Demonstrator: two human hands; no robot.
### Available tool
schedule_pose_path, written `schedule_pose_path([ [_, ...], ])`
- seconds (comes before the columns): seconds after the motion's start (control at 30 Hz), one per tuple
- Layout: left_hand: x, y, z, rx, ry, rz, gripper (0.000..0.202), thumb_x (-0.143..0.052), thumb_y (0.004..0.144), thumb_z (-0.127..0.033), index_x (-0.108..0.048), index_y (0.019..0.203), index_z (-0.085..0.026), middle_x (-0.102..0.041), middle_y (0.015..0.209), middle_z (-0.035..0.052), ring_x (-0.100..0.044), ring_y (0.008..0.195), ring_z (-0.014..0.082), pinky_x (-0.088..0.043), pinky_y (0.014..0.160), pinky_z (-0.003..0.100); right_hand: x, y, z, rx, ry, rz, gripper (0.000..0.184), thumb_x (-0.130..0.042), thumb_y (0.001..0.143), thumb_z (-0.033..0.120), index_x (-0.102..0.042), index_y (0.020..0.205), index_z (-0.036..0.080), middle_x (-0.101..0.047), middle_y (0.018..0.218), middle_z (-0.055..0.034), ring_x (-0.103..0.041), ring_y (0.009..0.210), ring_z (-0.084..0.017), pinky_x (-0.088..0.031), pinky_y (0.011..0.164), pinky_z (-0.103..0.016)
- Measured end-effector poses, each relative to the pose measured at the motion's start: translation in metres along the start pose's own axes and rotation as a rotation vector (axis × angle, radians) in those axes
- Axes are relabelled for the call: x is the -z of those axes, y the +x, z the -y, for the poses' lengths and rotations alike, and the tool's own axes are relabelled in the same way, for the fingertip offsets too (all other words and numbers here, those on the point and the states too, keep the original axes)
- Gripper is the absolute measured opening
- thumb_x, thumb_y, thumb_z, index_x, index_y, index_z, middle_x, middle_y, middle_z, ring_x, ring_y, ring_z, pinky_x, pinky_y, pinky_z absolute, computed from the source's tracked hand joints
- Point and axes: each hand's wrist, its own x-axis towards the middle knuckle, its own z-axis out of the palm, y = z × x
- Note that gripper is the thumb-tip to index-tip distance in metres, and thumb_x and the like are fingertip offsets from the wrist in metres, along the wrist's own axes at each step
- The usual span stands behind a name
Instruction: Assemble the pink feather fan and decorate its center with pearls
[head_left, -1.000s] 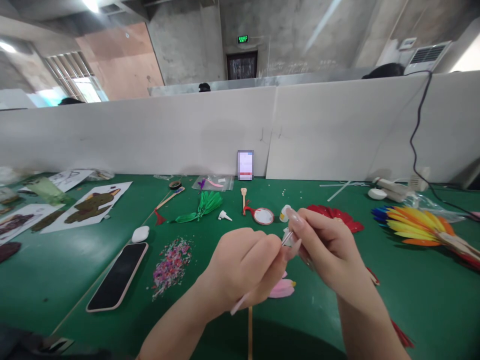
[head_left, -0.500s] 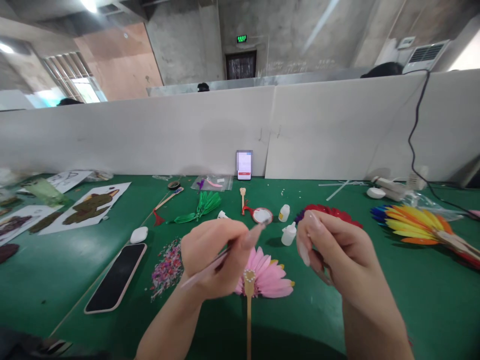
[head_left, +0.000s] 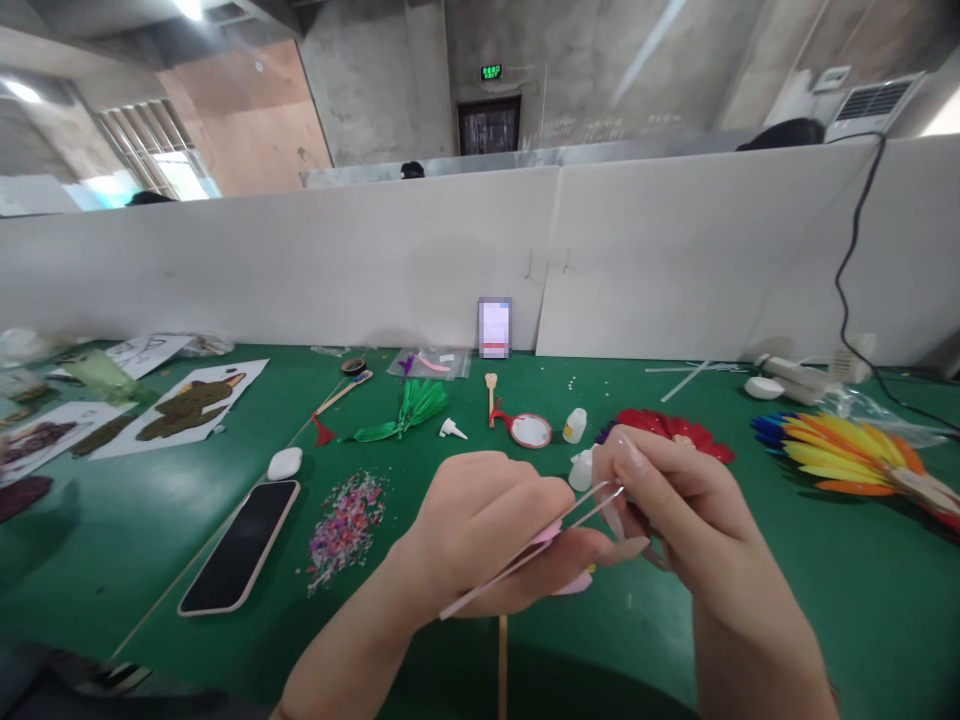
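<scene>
My left hand (head_left: 487, 535) is closed around thin pink tweezers (head_left: 525, 550), whose tips point right and meet the fingertips of my right hand (head_left: 675, 510). My right hand is pinched shut; what it holds at the tweezer tips is too small to make out. Under my left hand lies a pink feather fan, mostly hidden; only its pink edge (head_left: 574, 584) and its wooden stick (head_left: 501, 665) show. Just behind my hands stands a small white glue bottle (head_left: 580, 468).
On the green table (head_left: 150, 520) lie a phone (head_left: 240, 545), a white earbud case (head_left: 285, 463), a heap of coloured sequins (head_left: 345, 525), green feathers (head_left: 409, 405), a red-rimmed mirror (head_left: 530, 430), a red fan (head_left: 667, 430) and a rainbow feather fan (head_left: 847, 450). White partitions (head_left: 375, 260) close the back.
My hands parted half a second ago, uncovering the pink fan; now my left hand has brought the tweezers back right to my right fingertips, covering the fan again.
</scene>
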Motion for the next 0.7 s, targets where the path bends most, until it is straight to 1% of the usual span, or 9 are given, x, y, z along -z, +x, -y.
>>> schedule_pose_path([
  [0.13, -0.0005, -0.0001, 0.0003, -0.025, 0.015, -0.003, 0.021, -0.053, 0.088, -0.026, -0.052, 0.07, -0.015, -0.047, 0.051, -0.0037, -0.039, 0.046, 0.0075, -0.031, 0.044, 0.021, -0.0012, 0.0015, -0.0011, -0.005, -0.01, -0.021, 0.039, -0.043, 0.094, 0.042, -0.044, 0.062, 0.019, -0.035, 0.05, 0.0052, -0.028, 0.042, -0.006, -0.021, 0.036, -0.019],
  [0.3, -0.0022, 0.0005, -0.0012, -0.052, -0.011, 0.003, 0.025, -0.052, 0.089, -0.029, -0.052, 0.069, -0.014, -0.047, 0.05, -0.0038, -0.037, 0.044, 0.0071, -0.028, 0.042, 0.022, -0.0015, 0.0042, 0.0006, -0.014, -0.004, -0.057, 0.039, -0.044, 0.093, 0.042, -0.048, 0.063, 0.018, -0.037, 0.049, 0.0055, -0.03, 0.039, -0.005, -0.023, 0.035, -0.018],
  [0.4, -0.0024, 0.0024, -0.0046, -0.031, -0.057, -0.026, 0.031, -0.048, 0.091, -0.035, -0.05, 0.066, -0.015, -0.048, 0.048, -0.0035, -0.037, 0.043, 0.0067, -0.029, 0.042, 0.022, 0.0003, 0.0046, 0.0024, -0.009, 0.011, -0.052, 0.037, -0.044, 0.094, 0.042, -0.049, 0.065, 0.019, -0.04, 0.048, 0.0054, -0.033, 0.039, -0.005, -0.026, 0.037, -0.017],
  [0.5, -0.0015, 0.0044, -0.006, 0.033, -0.193, -0.042, 0.038, -0.043, 0.092, -0.042, -0.048, 0.065, -0.016, -0.046, 0.047, -0.0046, -0.037, 0.042, 0.0053, -0.03, 0.042, 0.019, 0.0023, 0.0033, 0.0041, -0.02, 0.019, -0.037, 0.037, -0.043, 0.094, 0.042, -0.048, 0.066, 0.019, -0.04, 0.046, 0.0057, -0.033, 0.039, -0.005, -0.026, 0.036, -0.017],
  [0.57, -0.0009, 0.0046, -0.0049, 0.061, -0.213, -0.005, 0.036, -0.046, 0.091, -0.043, -0.05, 0.067, -0.016, -0.046, 0.047, -0.0052, -0.038, 0.043, 0.005, -0.031, 0.043, 0.018, 0.0031, 0.0018, 0.005, -0.028, 0.004, -0.025, 0.037, -0.042, 0.094, 0.043, -0.049, 0.066, 0.019, -0.04, 0.047, 0.0055, -0.034, 0.04, -0.006, -0.026, 0.036, -0.017],
  [0.67, 0.0001, 0.0034, -0.002, 0.054, -0.105, 0.075, 0.03, -0.054, 0.087, -0.038, -0.052, 0.069, -0.015, -0.048, 0.05, -0.0044, -0.039, 0.046, 0.0061, -0.031, 0.044, 0.02, 0.0033, 0.0006, 0.0059, -0.048, -0.061, -0.018, 0.037, -0.043, 0.094, 0.042, -0.049, 0.066, 0.019, -0.04, 0.047, 0.0054, -0.035, 0.041, -0.006, -0.028, 0.037, -0.017],
  [0.7, 0.0008, 0.0029, -0.0012, 0.047, -0.084, 0.083, 0.028, -0.056, 0.087, -0.037, -0.053, 0.069, -0.015, -0.049, 0.051, -0.0039, -0.039, 0.046, 0.0065, -0.031, 0.045, 0.021, 0.0034, 0.0007, 0.0061, -0.047, -0.081, -0.028, 0.037, -0.044, 0.094, 0.041, -0.048, 0.065, 0.019, -0.04, 0.047, 0.0054, -0.035, 0.041, -0.006, -0.028, 0.038, -0.017],
])
